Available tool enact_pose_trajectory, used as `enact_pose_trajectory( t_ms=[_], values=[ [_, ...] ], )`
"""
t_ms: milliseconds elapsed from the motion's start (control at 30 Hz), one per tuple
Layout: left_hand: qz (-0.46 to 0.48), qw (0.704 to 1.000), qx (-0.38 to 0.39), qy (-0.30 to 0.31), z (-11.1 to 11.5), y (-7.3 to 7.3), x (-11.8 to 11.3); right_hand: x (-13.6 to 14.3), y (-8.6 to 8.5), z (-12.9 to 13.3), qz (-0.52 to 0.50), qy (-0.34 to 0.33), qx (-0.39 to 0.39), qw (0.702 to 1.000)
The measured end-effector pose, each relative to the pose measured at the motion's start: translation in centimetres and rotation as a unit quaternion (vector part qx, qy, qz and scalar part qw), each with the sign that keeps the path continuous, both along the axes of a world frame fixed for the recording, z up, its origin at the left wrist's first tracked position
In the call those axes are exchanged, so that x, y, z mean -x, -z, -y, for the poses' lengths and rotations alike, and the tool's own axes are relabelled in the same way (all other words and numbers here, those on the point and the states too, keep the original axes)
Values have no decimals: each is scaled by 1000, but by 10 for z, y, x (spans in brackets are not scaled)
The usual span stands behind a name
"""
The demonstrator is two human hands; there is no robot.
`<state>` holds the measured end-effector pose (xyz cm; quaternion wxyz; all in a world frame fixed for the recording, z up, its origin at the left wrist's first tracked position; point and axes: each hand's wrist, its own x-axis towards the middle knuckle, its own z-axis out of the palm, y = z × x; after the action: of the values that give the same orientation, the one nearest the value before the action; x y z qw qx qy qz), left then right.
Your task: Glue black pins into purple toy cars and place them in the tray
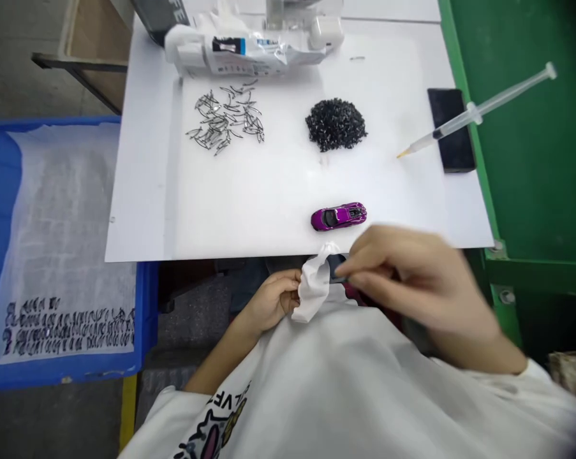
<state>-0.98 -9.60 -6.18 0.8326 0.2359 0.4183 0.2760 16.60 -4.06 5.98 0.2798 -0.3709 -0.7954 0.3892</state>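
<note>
My left hand [274, 297] pinches a crumpled white tissue [310, 294] just below the table's front edge, close to my shirt. To its right, my right hand [414, 280] is slightly smeared by motion. Its thumb and forefinger are closed together beside the tissue, and I cannot make out what they hold, if anything. A purple toy car [339, 217] lies on the white tabletop just beyond both hands. Farther back sit a heap of small black pieces [336, 125] and a scatter of thin curved dark-edged pieces [228, 118].
A syringe [460, 121] with a yellow tip rests across a black block [453, 131] at the table's right. Plastic-wrapped packages [254, 54] line the back. On the left stands a blue tray [147, 312] lined with white paper, bearing rows of small dark pieces.
</note>
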Motion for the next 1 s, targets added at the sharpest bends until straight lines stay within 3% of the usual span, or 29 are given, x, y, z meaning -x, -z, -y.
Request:
enact_pose_trajectory(
  t_ms=[100,233,333,567,833,1000],
  values=[
    [25,998,51,2,-2,-4,-9,-16,38,39,10,68,90,994],
    [26,998,59,22,0,-7,-18,-21,71,50,10,128,120,984],
    [-7,1000,15,5,1,-7,-21,-23,75,45,33,108,83,990],
    [-85,991,-94,-33,-2,-17,-20,-23,77,33,50,58,-87,993],
    [-112,987,-112,0,-4,-16,-20,-25,82,30,93,3,-239,967],
    [-132,980,-146,21,-6,-13,-25,-23,85,34,142,-11,-265,954]
  ],
)
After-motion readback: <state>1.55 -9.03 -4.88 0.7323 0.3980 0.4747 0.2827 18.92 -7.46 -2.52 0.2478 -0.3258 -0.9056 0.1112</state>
